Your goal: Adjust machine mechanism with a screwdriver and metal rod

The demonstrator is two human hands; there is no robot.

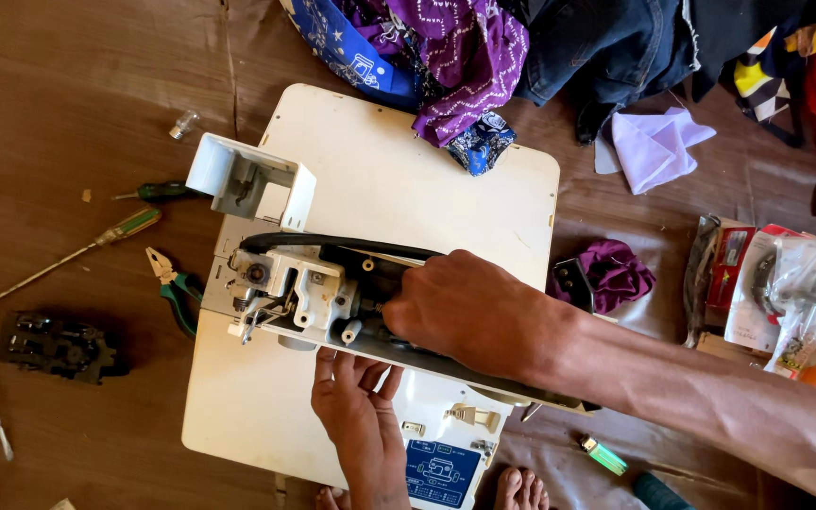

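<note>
A white sewing machine (285,283) lies on its cream base board (399,179) with its top cover off and the metal works showing. My right hand (469,307) reaches from the right into the open top of the machine, fingers curled down among the parts; what they grip is hidden. My left hand (356,401) comes from below, fingers spread against the machine's near side, steadying it. A detached white cover piece (243,175) sits at the machine's head end.
Left on the brown floor lie screwdrivers (125,227), green-handled pliers (177,288), a dark metal part (54,348) and a small bulb (181,123). Piled cloth (465,47) is at the top, packets (786,283) at the right, a green lighter (603,455) and my toes (521,489) below.
</note>
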